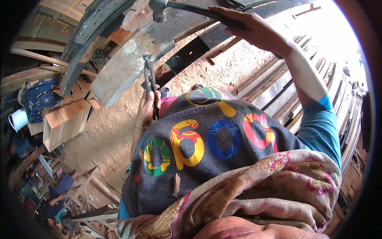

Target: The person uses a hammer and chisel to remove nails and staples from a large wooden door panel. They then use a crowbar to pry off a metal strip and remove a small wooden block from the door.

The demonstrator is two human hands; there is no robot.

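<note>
My left hand [148,104] is closed around the handles of dark metal pincers [151,77]. The pincers stand nearly upright, with their jaws beside the edge of a thick, weathered wooden board [119,67]; I cannot tell whether they touch it or grip anything. Higher up, my right hand [258,34] holds a claw hammer [191,8] by its dark handle, the fingers lying along it. The hammer's metal head points left, above the board and apart from the pincers.
Long planks [274,87] are stacked on the right. To the left, wooden blocks [65,121] are piled beside a patterned dark blue cloth [41,97] and a white bucket [18,119]. Sawdust covers the floor [107,139]. Another person [59,195] is at the lower left.
</note>
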